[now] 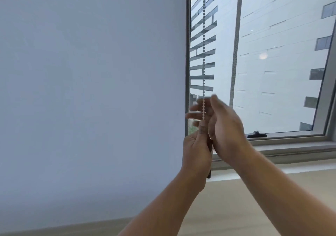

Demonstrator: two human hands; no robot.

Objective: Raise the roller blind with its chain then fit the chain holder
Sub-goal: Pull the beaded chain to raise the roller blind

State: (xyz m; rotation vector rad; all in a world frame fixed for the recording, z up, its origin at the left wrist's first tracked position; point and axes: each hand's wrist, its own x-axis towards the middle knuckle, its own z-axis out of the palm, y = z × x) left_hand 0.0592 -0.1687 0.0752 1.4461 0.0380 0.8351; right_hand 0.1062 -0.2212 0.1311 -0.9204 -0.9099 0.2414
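At the chain's (204,54) low end, left hand (197,150) pinches the beads, thumb up along them. Dark piece (209,175) sticks out under that hand. Right hand (225,126) just right of chain, fingers loose and spread behind it, blurred, gripping nothing. Blind (91,90) left of chain, hanging below hand level. Window (272,63) right of chain, grey sill (300,149) beneath, pale building beyond.

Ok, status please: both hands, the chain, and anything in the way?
Left hand pinches chain. Right hand open beside it, blurred. Blind down, not yet raised. No obstruction visible.
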